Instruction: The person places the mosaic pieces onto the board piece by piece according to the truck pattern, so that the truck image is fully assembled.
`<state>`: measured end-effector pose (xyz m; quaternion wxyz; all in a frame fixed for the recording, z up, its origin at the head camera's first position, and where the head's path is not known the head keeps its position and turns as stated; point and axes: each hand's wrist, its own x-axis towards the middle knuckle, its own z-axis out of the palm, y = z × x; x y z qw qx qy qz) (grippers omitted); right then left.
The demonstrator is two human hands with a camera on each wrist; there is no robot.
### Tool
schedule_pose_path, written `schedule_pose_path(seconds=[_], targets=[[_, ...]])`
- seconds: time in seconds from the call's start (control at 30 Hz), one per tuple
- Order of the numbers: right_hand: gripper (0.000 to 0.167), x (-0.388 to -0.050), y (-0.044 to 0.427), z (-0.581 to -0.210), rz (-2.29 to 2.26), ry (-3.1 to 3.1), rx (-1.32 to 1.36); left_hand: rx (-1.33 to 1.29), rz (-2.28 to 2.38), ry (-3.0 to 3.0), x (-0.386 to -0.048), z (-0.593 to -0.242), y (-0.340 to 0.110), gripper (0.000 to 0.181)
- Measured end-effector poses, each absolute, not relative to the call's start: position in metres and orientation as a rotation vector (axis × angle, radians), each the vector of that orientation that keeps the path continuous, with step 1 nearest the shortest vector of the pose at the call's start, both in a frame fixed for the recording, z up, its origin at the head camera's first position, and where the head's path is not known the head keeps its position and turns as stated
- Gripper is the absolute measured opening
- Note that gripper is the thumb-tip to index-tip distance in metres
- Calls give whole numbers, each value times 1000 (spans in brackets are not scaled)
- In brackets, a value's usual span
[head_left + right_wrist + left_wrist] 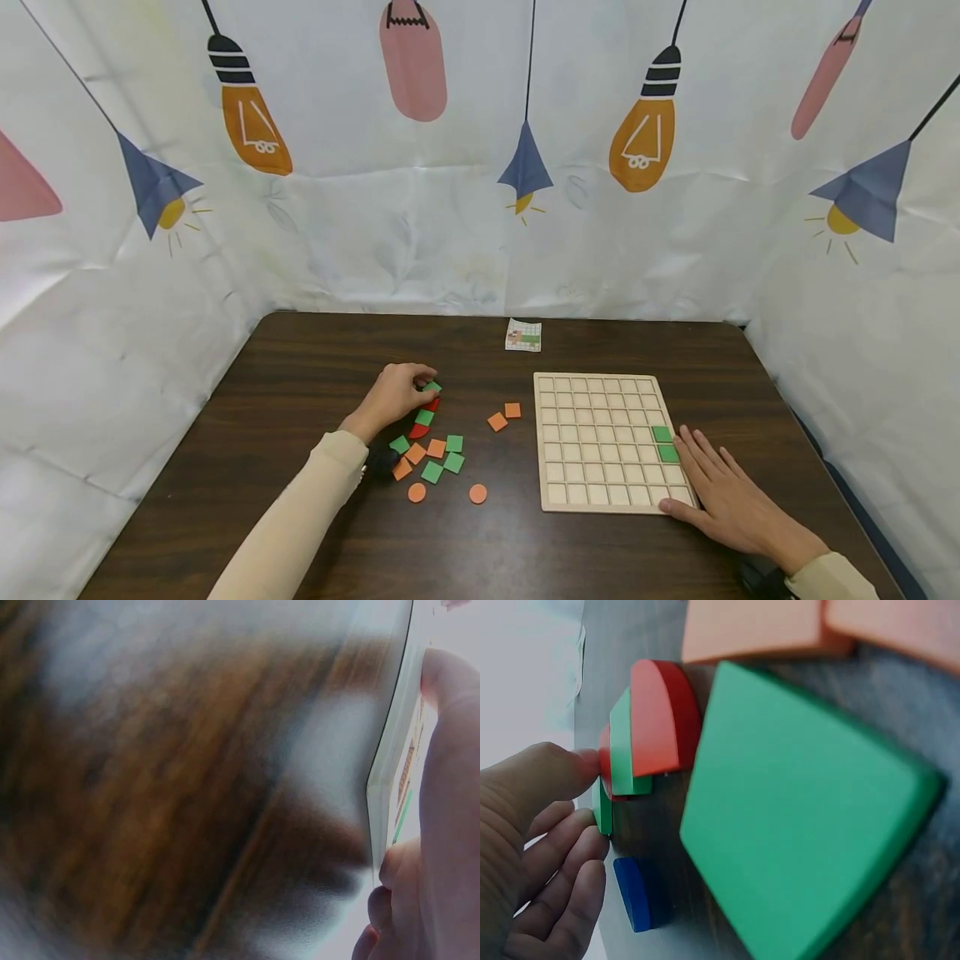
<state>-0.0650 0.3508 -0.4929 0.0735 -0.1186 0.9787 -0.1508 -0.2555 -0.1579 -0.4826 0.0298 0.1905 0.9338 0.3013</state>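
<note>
My left hand pinches a small green square tile between thumb and fingers at the far end of a loose group of tiles. In the left wrist view that green tile shows only edge-on. Right below it are a red piece, another green tile and a red piece with a curved side. A pale wooden grid board lies to the right, with two green tiles in its right-hand column. My right hand rests along the board's right edge, fingers straight.
Nearer me lie several green squares, orange squares and two orange discs. Two orange squares sit left of the board. A printed card is at the table's back edge. The left wrist view shows a blue piece.
</note>
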Motion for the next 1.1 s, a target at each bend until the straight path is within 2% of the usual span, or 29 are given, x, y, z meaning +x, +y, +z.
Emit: schedule_pose_path(seconds=[1.1], targets=[[97,-66,352,-493,-437,2950,-364,581,907,2893,-254,-483,-157,34]])
